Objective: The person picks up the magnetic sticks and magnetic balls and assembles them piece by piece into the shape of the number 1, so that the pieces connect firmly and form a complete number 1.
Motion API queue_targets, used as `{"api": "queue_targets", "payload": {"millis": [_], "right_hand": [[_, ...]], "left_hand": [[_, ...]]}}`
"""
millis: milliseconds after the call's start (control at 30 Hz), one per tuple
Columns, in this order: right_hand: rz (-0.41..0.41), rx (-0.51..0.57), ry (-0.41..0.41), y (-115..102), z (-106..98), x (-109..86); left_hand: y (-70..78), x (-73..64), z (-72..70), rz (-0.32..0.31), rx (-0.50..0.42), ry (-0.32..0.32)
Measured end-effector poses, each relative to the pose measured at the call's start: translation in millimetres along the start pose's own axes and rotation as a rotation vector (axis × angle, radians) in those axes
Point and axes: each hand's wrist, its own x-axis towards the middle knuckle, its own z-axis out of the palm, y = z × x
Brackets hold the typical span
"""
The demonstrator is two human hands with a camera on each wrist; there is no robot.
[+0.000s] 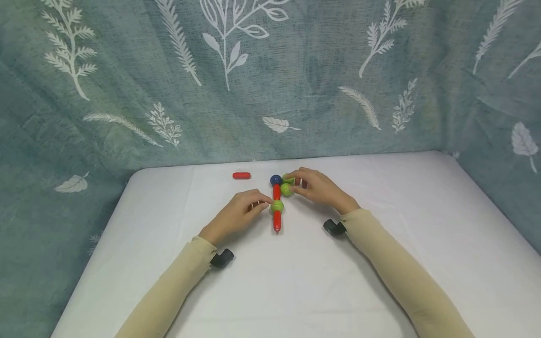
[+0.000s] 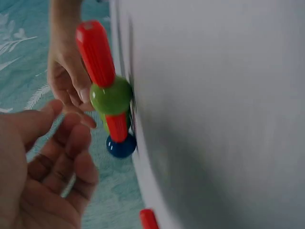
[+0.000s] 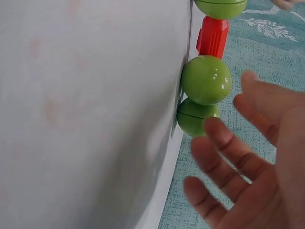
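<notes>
A row of toy pieces lies on the white cloth: a blue ball [image 1: 276, 180], a red rod [image 1: 276, 192], a green ball [image 1: 276, 206] and a second red rod [image 1: 277, 221] nearest the wearer. Two more green balls [image 3: 207, 80] sit close together at the row's right, by the blue end. My left hand [image 1: 243, 210] is beside the row's green ball, fingers loosely bent; the left wrist view shows nothing in its grasp. My right hand [image 1: 318, 185] hovers by the two green balls with spread, relaxed fingers. Whether a fingertip touches the farther ball, I cannot tell.
A separate red rod [image 1: 241, 175] lies near the table's back edge, left of the row. Behind the white-covered table [image 1: 270, 291] hangs a teal leaf-patterned cloth [image 1: 270, 84]. Each wrist carries a small black camera [image 1: 334, 228].
</notes>
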Motion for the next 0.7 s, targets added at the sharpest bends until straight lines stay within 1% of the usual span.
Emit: {"api": "queue_targets", "payload": {"millis": [33,100,167,200,300,433,533,700], "right_hand": [[0.002,-0.001,-0.011,0.6,0.5,0.7],[0.002,-0.002,-0.029,1.7,1.7,2.1],[0.002,-0.004,-0.042,2.0,2.6,3.2],[0.001,-0.002,-0.047,1.3,2.9,3.8],[-0.001,-0.007,-0.057,-0.2,3.8,5.1],[0.002,-0.012,-0.08,-1.2,5.1,6.3],[0.005,-0.009,-0.092,-0.3,6.5,6.9],[0.01,0.001,-0.083,3.4,8.6,6.2]], "left_hand": [[1.1,0.4,-1.6,0.048,0.067,0.019],[2.2,0.7,-2.5,0.145,0.175,0.025],[3.1,0.5,-2.1,0.206,0.247,0.004],[3.3,0.1,-1.8,0.223,0.273,-0.013],[3.7,-0.8,-1.1,0.231,0.294,-0.058],[3.6,-0.2,-1.1,0.231,0.295,-0.101],[2.6,1.0,-0.8,0.235,0.288,-0.104],[1.1,3.6,0.3,0.249,0.297,-0.098]]}}
